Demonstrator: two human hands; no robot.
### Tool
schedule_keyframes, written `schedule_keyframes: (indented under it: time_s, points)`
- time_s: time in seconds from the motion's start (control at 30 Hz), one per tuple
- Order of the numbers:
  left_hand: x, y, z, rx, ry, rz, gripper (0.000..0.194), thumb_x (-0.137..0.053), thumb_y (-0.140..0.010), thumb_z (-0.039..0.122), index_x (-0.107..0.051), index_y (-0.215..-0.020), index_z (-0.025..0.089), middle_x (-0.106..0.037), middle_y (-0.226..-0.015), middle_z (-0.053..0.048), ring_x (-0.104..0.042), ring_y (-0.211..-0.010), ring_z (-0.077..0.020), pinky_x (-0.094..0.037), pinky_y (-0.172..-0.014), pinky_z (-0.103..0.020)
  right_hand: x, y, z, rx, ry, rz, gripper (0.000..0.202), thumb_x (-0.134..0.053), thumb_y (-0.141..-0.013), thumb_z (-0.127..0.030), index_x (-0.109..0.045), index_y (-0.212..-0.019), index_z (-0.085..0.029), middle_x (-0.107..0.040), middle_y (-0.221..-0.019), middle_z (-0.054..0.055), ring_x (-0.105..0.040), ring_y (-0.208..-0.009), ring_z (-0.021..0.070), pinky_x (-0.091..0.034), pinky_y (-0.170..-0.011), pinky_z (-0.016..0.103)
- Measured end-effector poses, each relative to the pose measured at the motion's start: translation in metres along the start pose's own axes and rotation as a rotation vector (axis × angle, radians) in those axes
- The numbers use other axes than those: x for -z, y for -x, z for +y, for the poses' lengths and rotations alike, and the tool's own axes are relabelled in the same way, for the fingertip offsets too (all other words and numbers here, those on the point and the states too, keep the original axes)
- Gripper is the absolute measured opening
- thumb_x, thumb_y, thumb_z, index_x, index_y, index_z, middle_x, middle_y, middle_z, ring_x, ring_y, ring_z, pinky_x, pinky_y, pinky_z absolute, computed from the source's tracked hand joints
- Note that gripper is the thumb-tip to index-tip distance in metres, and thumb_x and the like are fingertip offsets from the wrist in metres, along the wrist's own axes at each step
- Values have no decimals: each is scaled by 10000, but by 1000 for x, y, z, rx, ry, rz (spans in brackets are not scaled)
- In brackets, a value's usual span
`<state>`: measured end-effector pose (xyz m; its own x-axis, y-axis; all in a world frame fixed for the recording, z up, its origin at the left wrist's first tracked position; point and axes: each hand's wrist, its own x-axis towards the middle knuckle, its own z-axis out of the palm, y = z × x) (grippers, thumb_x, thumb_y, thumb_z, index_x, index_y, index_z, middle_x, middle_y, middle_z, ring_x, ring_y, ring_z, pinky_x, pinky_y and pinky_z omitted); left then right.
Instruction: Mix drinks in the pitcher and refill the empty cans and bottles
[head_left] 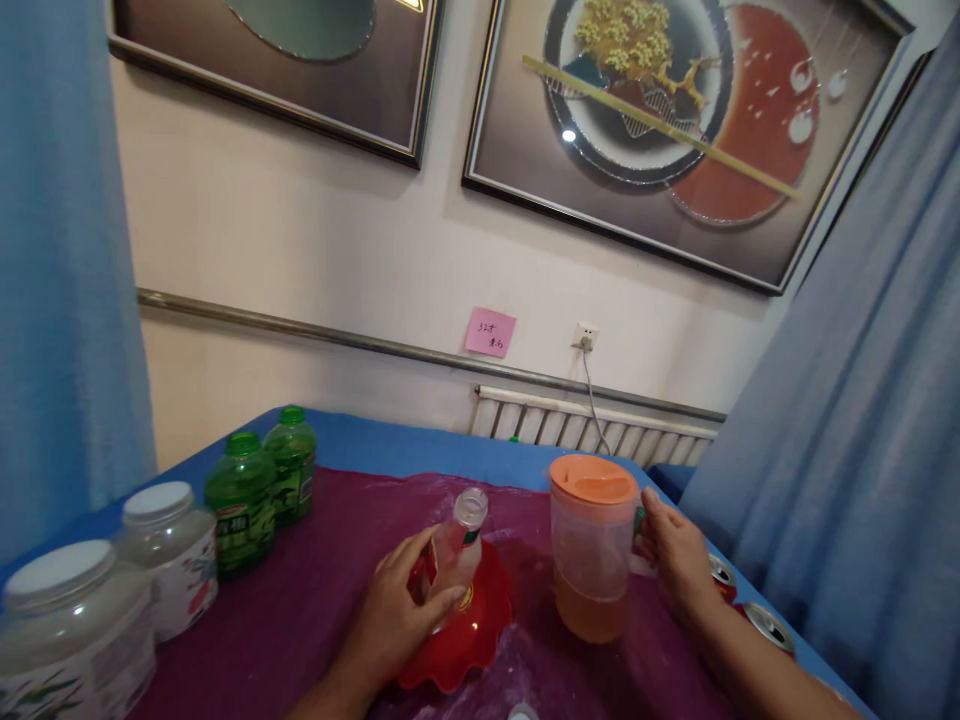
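Note:
My left hand is wrapped round a clear glass bottle with an open mouth, tilted slightly over a red scalloped plate. On the right, my right hand grips the handle of a clear plastic pitcher. The pitcher has an orange lid and amber liquid in its lower part. It stands to the right of the plate, apart from the bottle. A small white cap-like object shows at the bottom edge.
Two green bottles and two white-lidded jars line the left side of the purple-covered table. Cans stand beyond my right forearm. Behind are a radiator, a wall rail and blue curtains at the right.

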<state>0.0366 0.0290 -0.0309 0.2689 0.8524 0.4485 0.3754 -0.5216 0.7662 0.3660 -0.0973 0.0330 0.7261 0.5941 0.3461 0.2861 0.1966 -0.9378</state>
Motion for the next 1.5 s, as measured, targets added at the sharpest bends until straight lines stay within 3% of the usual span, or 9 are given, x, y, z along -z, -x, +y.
schedule_keyframes:
  time_s: [0.13, 0.3, 0.43, 0.63, 0.9, 1.1, 1.5]
  points:
    - [-1, 1, -4, 42, -39, 14, 664, -771, -653, 381, -651, -1283, 211, -707, -1297, -125, -643, -1206, -354, -508, -1036, -531, 4, -21, -34, -10, 39, -70, 624, -679, -709, -791, -407, -574, -246, -339, -459, -90, -278, -410, 84, -241, -389, 241]
    - [1, 4, 0, 55, -51, 11, 625, -810, -619, 374, -694, -1208, 200, -733, -1219, -126, -654, -1160, -354, -519, -1007, -515, -4, -39, -73, 53, 137, -197, 641, -702, -651, -812, -411, -558, -248, -336, -445, -86, -264, -399, 78, -226, -384, 242]
    - [3, 5, 4, 28, -76, -14, 592, -809, -625, 313, -710, -1201, 218, -738, -1228, -114, -635, -1183, -358, -498, -1028, -522, -16, -47, -94, 82, 184, -280, 647, -715, -654, -791, -393, -532, -244, -338, -443, -82, -269, -399, 73, -216, -396, 236]
    - [3, 5, 8, -3, -88, -23, 612, -828, -615, 356, -723, -1207, 244, -755, -1205, -106, -637, -1182, -377, -480, -1045, -557, -33, -52, -115, 149, 275, -344, 656, -714, -636, -803, -404, -511, -238, -316, -439, -82, -281, -407, 74, -230, -399, 233]
    - [8, 6, 17, -53, -118, -47, 537, -753, -687, 405, -709, -1203, 264, -767, -1180, -77, -670, -1133, -347, -449, -1073, -538, -44, -49, -134, 212, 360, -416, 632, -719, -636, -777, -418, -502, -238, -314, -458, -74, -300, -420, 80, -243, -404, 237]
    - [9, 8, 24, -51, -124, -30, 498, -728, -716, 496, -729, -1154, 260, -774, -1161, -77, -685, -1108, -346, -489, -1034, -511, -46, -52, -137, 258, 443, -416, 603, -715, -655, -752, -456, -514, -225, -311, -477, -73, -293, -441, 79, -203, -431, 238]
    - [10, 9, 23, -99, -81, -33, 474, -739, -709, 490, -732, -1130, 274, -784, -1108, -61, -698, -1059, -338, -497, -1010, -511, -50, -54, -142, 271, 530, -421, 634, -684, -638, -804, -428, -519, -236, -294, -486, -74, -297, -456, 84, -215, -445, 240]
